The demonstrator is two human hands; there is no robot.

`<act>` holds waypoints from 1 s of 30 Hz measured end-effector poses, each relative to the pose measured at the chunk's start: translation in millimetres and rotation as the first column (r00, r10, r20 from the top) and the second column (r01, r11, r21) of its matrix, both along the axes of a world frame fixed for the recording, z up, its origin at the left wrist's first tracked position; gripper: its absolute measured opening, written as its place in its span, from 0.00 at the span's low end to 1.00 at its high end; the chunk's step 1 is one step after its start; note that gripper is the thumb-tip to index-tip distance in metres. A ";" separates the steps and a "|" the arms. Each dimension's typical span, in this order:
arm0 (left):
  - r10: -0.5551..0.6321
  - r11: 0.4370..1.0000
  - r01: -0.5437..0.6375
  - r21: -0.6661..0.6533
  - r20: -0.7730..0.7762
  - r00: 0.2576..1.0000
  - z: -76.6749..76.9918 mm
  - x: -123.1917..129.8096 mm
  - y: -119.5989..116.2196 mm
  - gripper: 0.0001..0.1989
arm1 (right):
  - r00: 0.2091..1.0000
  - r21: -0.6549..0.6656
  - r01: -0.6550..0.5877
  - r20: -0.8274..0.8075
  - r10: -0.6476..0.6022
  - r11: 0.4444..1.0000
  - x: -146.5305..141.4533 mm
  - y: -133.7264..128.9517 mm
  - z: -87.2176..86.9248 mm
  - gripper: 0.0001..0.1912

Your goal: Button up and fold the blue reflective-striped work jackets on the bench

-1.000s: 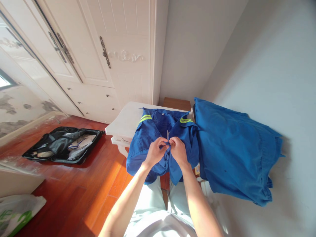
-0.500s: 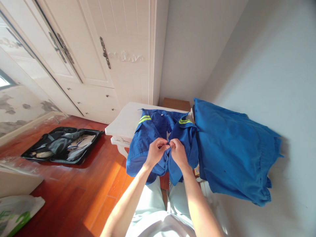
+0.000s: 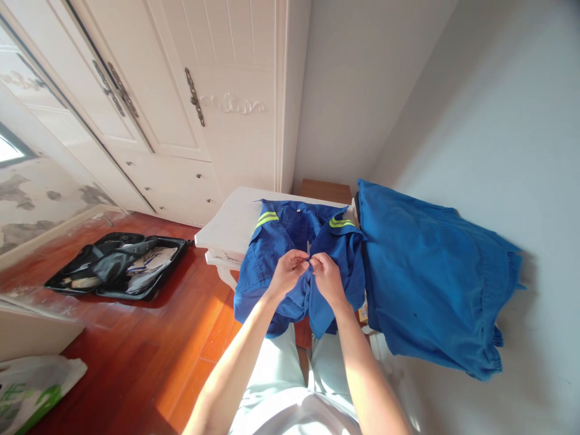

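A dark blue work jacket (image 3: 265, 263) with yellow-green reflective strips lies across a white table, its lower part hanging over the front edge. The two front edges come together near its middle. There my left hand (image 3: 290, 270) pinches the left front edge between thumb and fingers. My right hand (image 3: 325, 275) pinches the other edge, its fingertips almost touching those of the left. Whatever small fastening lies between the fingertips is too small to make out. Right of the jacket, blue trousers (image 3: 430, 278) with a gathered elastic edge lie spread beside it.
The white table (image 3: 231, 220) stands before a white wardrobe (image 3: 240, 66). An open black suitcase (image 3: 149, 290) with clothes lies on the red wooden floor (image 3: 181, 344) at left. A plastic bag (image 3: 36, 386) is at lower left. A grey wall (image 3: 507, 151) rises at right.
Both hands stay together at the jacket's front, with fingertips shifted slightly upward and closer. The whole view has drifted a little; the jacket and trousers lie as before.
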State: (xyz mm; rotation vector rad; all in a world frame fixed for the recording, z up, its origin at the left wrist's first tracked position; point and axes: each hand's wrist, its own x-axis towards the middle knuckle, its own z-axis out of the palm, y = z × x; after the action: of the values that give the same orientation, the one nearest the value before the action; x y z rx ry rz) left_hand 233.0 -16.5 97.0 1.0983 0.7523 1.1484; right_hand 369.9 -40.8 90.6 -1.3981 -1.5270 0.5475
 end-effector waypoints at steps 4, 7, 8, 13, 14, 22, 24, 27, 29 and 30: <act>0.071 0.997 -0.069 -0.045 0.038 0.997 0.5 1.4 1.4 0.20 | 0.992 0.001 -0.026 -0.127 0.026 1.000 -2.1 -5.6 3.1 0.12; 0.136 0.989 -0.132 -0.064 0.064 0.989 4.1 0.7 0.4 0.18 | 0.994 0.090 -0.039 -0.094 0.047 0.995 -6.3 -15.0 7.9 0.14; 0.136 0.989 -0.132 -0.062 0.066 0.989 5.6 0.5 -0.4 0.18 | 0.997 0.123 -0.049 -0.052 0.055 0.991 -7.6 -17.9 9.2 0.14; 0.118 0.993 -0.117 -0.034 0.033 0.992 7.7 1.6 -6.0 0.15 | 0.999 0.236 -0.009 0.035 0.001 0.972 -9.2 -23.4 7.9 0.07; 0.133 0.991 -0.133 0.003 -0.005 0.991 6.9 1.9 -7.8 0.14 | 0.999 0.243 -0.004 0.037 -0.005 0.970 -8.7 -23.2 6.3 0.05; 0.507 0.826 -0.174 0.535 -0.573 0.643 -0.2 -13.8 -6.3 0.10 | 0.999 0.208 0.011 0.049 -0.022 0.978 -6.3 -26.9 -1.6 0.02; 0.582 0.799 -0.119 0.590 -0.706 0.404 -2.2 -19.3 4.6 0.13 | 0.998 0.199 -0.003 0.065 -0.010 0.980 -6.5 -29.5 -2.8 0.02; 0.558 0.827 -0.032 0.561 -0.815 0.159 -6.6 -23.6 21.8 0.20 | 0.994 0.113 -0.057 0.101 0.045 0.992 -6.4 -34.5 -6.8 0.06; 0.543 0.838 -0.006 0.545 -0.835 0.091 -10.7 -25.2 30.9 0.21 | 0.988 0.026 -0.103 0.115 0.099 0.994 -5.9 -38.3 -8.2 0.07; 0.544 0.838 0.003 0.546 -0.835 0.080 -13.1 -26.2 34.6 0.20 | 0.986 -0.010 -0.126 0.111 0.126 0.992 -5.4 -40.2 -7.2 0.07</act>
State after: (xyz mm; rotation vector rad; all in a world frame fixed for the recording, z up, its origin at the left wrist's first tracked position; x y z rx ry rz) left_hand 206.8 18.1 83.9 2.2614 1.9449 0.7164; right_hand 364.6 -81.0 83.4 -1.3600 -1.7133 0.5566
